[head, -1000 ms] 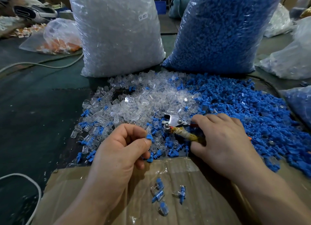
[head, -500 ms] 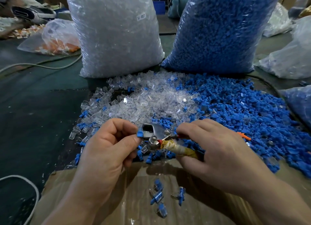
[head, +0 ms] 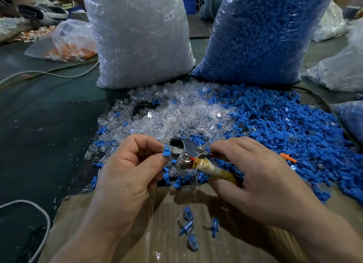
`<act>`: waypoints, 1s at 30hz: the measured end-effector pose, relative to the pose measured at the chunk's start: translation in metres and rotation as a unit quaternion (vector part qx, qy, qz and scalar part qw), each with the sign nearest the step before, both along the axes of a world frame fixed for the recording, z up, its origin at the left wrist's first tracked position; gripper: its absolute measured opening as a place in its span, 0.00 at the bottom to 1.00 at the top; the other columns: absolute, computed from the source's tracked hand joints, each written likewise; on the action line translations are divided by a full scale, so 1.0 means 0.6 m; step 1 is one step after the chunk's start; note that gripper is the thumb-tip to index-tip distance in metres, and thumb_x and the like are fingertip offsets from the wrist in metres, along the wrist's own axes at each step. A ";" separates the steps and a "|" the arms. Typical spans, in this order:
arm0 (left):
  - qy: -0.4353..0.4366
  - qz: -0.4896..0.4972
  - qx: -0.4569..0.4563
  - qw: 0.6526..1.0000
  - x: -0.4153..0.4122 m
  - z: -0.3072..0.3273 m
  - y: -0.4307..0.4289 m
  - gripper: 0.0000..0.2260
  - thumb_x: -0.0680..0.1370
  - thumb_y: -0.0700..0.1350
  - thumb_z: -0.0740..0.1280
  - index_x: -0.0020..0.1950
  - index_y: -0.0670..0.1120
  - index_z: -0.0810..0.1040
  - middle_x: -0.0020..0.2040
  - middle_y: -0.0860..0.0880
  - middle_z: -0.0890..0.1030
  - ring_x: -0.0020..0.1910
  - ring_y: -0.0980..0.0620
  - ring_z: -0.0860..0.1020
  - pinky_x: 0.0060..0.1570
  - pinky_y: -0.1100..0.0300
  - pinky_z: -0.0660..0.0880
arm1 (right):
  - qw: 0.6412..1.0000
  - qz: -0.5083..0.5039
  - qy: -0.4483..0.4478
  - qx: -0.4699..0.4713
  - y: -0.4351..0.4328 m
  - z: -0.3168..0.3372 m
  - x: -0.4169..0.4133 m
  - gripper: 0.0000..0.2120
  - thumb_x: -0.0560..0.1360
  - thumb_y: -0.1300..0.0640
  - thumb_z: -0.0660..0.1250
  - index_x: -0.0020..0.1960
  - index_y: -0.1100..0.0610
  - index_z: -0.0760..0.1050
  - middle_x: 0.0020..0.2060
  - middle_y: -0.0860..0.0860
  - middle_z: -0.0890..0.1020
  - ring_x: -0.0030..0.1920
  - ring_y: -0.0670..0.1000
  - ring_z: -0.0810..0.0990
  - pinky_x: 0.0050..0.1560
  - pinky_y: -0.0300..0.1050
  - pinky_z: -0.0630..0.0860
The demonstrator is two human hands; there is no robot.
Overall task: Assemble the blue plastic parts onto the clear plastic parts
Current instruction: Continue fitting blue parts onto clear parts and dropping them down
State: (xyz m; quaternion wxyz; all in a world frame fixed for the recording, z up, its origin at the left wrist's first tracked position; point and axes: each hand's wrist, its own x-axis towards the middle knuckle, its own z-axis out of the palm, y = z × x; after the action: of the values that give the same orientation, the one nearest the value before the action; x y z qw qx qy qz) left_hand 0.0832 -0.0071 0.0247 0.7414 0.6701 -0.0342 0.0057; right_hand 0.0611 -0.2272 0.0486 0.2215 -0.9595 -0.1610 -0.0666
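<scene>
Hands: blue part, tool; "SJ-017" label

An orange-parts bag lies near a white cable.

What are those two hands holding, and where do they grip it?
The left hand pinches a small blue part between thumb and forefinger; the right hand grips the metal tool by its tape-wrapped handle.

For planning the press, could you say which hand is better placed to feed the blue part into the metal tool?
Likely the left hand: it pinches the blue part beside the metal tool, which the right hand grips.
</scene>
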 end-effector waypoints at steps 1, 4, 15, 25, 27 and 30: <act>0.001 -0.001 0.003 1.000 0.000 0.000 0.001 0.07 0.66 0.45 0.71 0.43 0.51 0.83 0.35 0.46 0.78 0.31 0.54 0.75 0.26 0.65 0.72 | 1.000 -0.001 0.000 0.002 -0.001 0.000 0.000 0.26 0.69 0.38 0.59 0.65 0.44 0.70 0.52 0.38 0.76 0.53 0.44 0.74 0.52 0.47 0.76; 0.003 -0.010 0.005 1.000 -0.001 0.003 0.001 0.08 0.65 0.46 0.72 0.44 0.50 0.83 0.36 0.46 0.79 0.31 0.54 0.75 0.26 0.63 0.73 | 1.000 0.000 0.001 0.007 -0.002 -0.001 0.000 0.26 0.70 0.37 0.58 0.66 0.42 0.68 0.52 0.37 0.75 0.54 0.42 0.73 0.54 0.45 0.75; -0.023 -0.021 0.043 0.999 -0.003 -0.003 0.000 0.08 0.66 0.49 0.74 0.44 0.53 0.83 0.34 0.49 0.80 0.31 0.55 0.75 0.26 0.64 0.73 | 1.000 0.011 0.000 -0.027 -0.003 -0.001 -0.001 0.28 0.69 0.36 0.57 0.67 0.43 0.69 0.54 0.39 0.76 0.55 0.45 0.74 0.54 0.46 0.75; -0.001 -0.033 0.027 0.999 -0.002 -0.016 0.003 0.09 0.66 0.48 0.74 0.45 0.52 0.83 0.41 0.43 0.82 0.37 0.49 0.79 0.36 0.55 0.80 | 0.999 0.007 -0.017 -0.050 0.004 0.006 0.000 0.29 0.68 0.37 0.60 0.65 0.47 0.77 0.44 0.42 0.81 0.46 0.48 0.78 0.47 0.50 0.79; -0.008 -0.032 0.030 0.999 -0.001 -0.017 0.004 0.08 0.67 0.45 0.73 0.45 0.52 0.83 0.40 0.45 0.82 0.36 0.51 0.79 0.34 0.59 0.79 | 0.998 0.005 -0.018 -0.056 0.003 0.008 -0.001 0.29 0.68 0.37 0.60 0.65 0.47 0.77 0.43 0.42 0.81 0.45 0.47 0.79 0.47 0.48 0.79; -0.008 -0.040 0.018 0.999 -0.001 -0.019 0.005 0.08 0.68 0.44 0.74 0.45 0.51 0.83 0.40 0.42 0.81 0.35 0.51 0.78 0.33 0.61 0.78 | 0.998 0.001 -0.012 -0.057 0.003 0.011 -0.002 0.29 0.67 0.37 0.60 0.64 0.48 0.79 0.41 0.42 0.81 0.43 0.47 0.79 0.44 0.44 0.77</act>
State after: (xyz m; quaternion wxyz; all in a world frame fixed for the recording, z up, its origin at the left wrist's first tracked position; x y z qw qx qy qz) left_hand 0.0828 -0.0039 0.0132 0.7289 0.6810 -0.0673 -0.0188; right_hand 0.0597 -0.2255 0.0551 0.1647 -0.9695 -0.1679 -0.0687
